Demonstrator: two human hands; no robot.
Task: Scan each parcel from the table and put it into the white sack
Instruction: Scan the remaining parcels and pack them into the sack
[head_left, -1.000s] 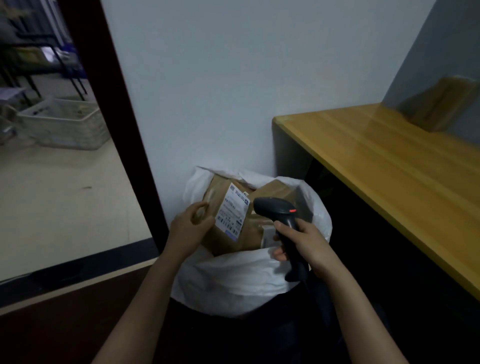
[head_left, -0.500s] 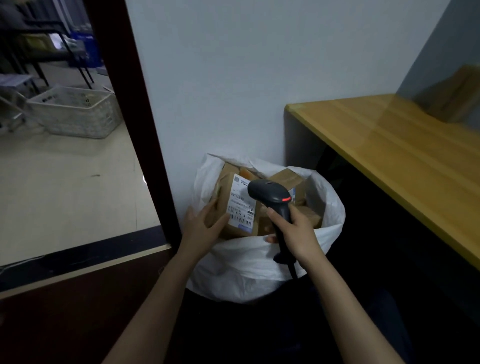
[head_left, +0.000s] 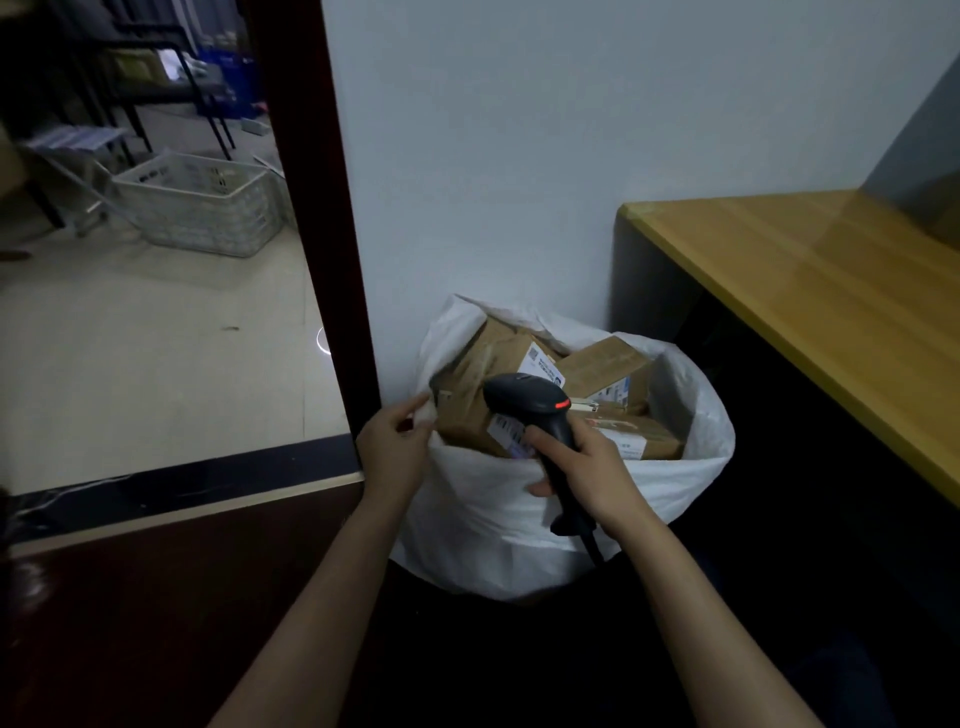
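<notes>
The white sack (head_left: 519, 525) stands on the floor against the wall, filled with several brown cardboard parcels. The nearest parcel (head_left: 470, 384), with a white label, lies at the left of the sack's mouth. My left hand (head_left: 397, 452) pinches the sack's left rim beside that parcel. My right hand (head_left: 587, 467) grips a black barcode scanner (head_left: 530, 402) with a red light, held over the sack's front edge. Other parcels (head_left: 608, 371) lie further right inside the sack.
A wooden table (head_left: 810, 291) runs along the right, its near end beside the sack. A dark door frame (head_left: 322, 218) stands to the left of the sack. Beyond it a white plastic basket (head_left: 202, 205) sits on the pale floor.
My left hand has let go of the labelled parcel, which now rests lower in the sack, and has taken hold of the sack's rim. The scanner has stayed over the sack.
</notes>
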